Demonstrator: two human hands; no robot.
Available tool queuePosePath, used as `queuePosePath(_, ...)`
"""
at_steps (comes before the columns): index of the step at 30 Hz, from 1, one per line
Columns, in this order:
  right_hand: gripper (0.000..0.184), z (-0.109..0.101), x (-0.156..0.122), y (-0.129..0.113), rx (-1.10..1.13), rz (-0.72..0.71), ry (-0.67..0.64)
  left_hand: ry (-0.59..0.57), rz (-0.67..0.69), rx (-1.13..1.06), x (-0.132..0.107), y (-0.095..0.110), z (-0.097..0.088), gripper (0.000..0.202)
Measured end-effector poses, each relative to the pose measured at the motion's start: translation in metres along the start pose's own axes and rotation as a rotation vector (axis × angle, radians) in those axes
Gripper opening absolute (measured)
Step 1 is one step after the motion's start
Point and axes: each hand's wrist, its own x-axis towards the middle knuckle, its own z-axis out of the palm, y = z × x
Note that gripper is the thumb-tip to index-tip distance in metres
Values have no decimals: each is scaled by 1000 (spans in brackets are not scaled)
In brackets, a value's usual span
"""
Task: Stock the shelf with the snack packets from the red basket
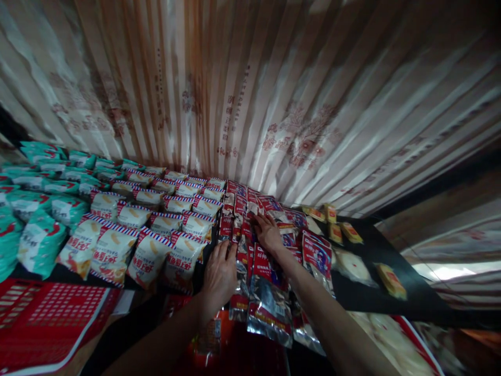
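Dark red snack packets with silver lower parts lie in overlapping rows on a black table. On the left edge of these rows rests my left hand, its fingers stretched forward against the packets. Farther back, my right hand lies over the red packets with its fingers extended and slightly apart. Neither hand appears to grip a packet. White chip bags with red and blue striped tops stand in rows just left of my left hand.
Teal bags fill the far left. Small yellow packs and flat clear-wrapped white items lie on the black table at right. A red basket is at front left. Pleated curtains hang behind.
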Motion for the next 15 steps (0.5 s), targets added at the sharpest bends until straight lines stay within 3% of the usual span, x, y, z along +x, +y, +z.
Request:
queuePosePath(3, 37, -8, 2, -1, 13, -9, 5, -6, 1, 2, 0, 0, 0, 50)
queuePosePath(7, 38, -33, -14, -23, 36, -115, -34, 12, 16, -6, 1, 0, 0, 47)
queuePosePath(11, 43, -57, -64, -52, 35, -183, -81, 50, 25, -7, 0, -1, 0, 43)
queuePosePath(15, 52, -67, -119, -63, -6, -173, -113, 45, 41, 8, -1, -2, 1, 42)
